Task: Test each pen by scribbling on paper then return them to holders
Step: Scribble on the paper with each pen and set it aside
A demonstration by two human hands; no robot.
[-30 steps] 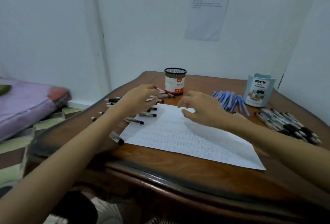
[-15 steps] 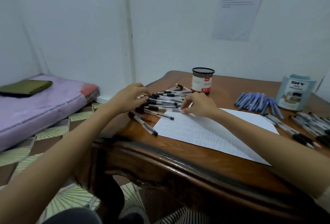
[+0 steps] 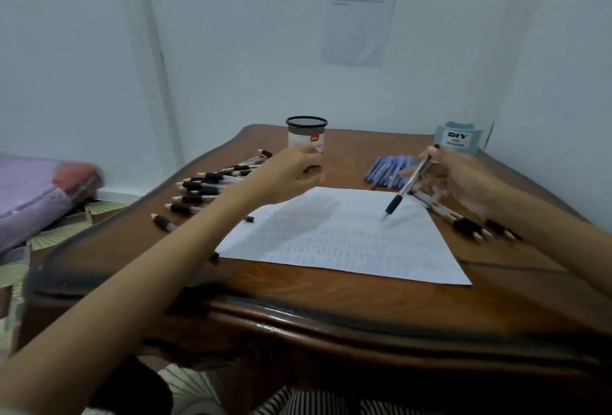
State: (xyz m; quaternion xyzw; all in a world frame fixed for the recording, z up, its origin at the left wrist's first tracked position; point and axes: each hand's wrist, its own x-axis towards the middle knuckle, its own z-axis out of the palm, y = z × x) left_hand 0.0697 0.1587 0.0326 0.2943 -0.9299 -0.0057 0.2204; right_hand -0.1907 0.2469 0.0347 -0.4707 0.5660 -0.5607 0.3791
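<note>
While R hand (image 3: 463,182) pinches a clear-barrelled pen w/ black rubber grip (image 3: 402,194), tip angled down over the far-right part of the white paper sheet w/ faint rows of marks (image 3: 331,242), contact can't be told; reads as set to scribble-test. L hand (image 3: 288,173) hovers over sheet's far-left corner, fingers loosely curled; can't tell if it holds anything. Just beyond that corner: black mesh cylindrical holder w/ white label (image 3: 306,123), partly behind L hand. Left of sheet: row of black-grip pens (image 3: 205,182) lying flat, prob. queued for testing. Beyond far edge: heap of blue pens (image 3: 387,168); beyond far-right corner: pale blue plastic DIY holder (image 3: 458,138). Right of sheet: more black-grip pens (image 3: 463,224), maybe done ones. All on brown wooden table (image 3: 298,282).
</note>
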